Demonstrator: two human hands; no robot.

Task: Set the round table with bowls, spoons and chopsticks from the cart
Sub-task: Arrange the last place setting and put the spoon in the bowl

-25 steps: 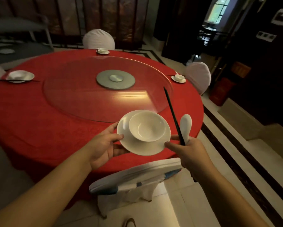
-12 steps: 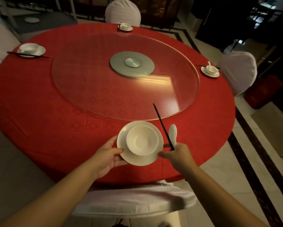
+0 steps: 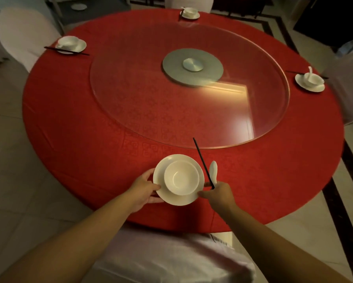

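A white bowl (image 3: pixel 181 177) sits on a white plate (image 3: pixel 178 198) at the near edge of the round red table (image 3: pixel 94 129). My left hand (image 3: pixel 144 192) grips the plate's left rim. My right hand (image 3: pixel 217 194) touches the plate's right rim with a finger while holding black chopsticks (image 3: pixel 202 160) and a white spoon (image 3: pixel 213 170), both pointing away from me. Whether the plate rests on the cloth or hangs just above it, I cannot tell.
Three place settings stand on the table: far left (image 3: pixel 70 44), far (image 3: pixel 190 12) and right (image 3: pixel 310 81). A glass turntable (image 3: pixel 130 94) covers the middle. White-covered chairs stand before me (image 3: pixel 171 256), at left (image 3: pixel 22 33) and at right (image 3: pixel 347 88).
The plate with the bowl has come forward over the table's near edge and lower, both hands going with it. The view has tipped down and moved closer to the table.
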